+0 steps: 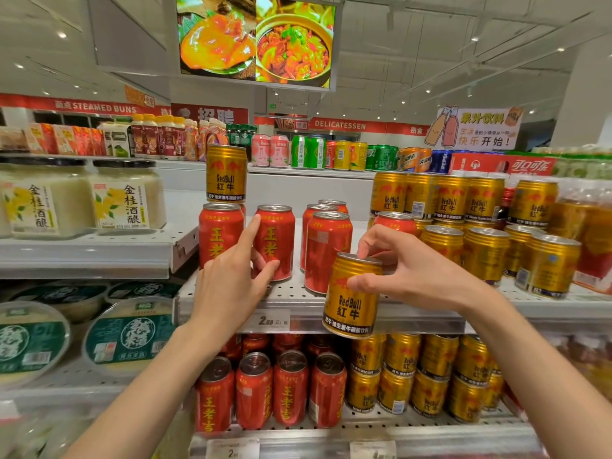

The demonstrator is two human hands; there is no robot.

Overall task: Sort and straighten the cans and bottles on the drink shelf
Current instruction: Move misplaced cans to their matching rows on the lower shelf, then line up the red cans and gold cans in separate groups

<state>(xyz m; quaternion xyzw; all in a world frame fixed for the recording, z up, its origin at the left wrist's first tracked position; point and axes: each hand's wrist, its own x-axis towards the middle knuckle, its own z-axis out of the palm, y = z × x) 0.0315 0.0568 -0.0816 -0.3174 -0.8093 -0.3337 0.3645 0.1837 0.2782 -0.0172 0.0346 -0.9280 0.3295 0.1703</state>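
Note:
My right hand [407, 273] grips a gold Red Bull can [351, 303] by its top, held in the air in front of the middle shelf's edge [414, 321]. My left hand [231, 279] wraps around a red can [276, 240] that stands on that shelf, forefinger along its left side and thumb at its front. Another red can [219, 233] stands to its left with a gold can [226, 173] stacked on top. More red cans [326, 250] stand in the middle, and stacked gold cans [480, 226] fill the right part.
The shelf below holds red cans [271, 389] on the left and gold cans [427, 376] on the right. Glass jars [126, 197] sit on a left shelf, with round tubs [126, 332] under them. Mixed cans and bottles [311, 155] line the top shelf.

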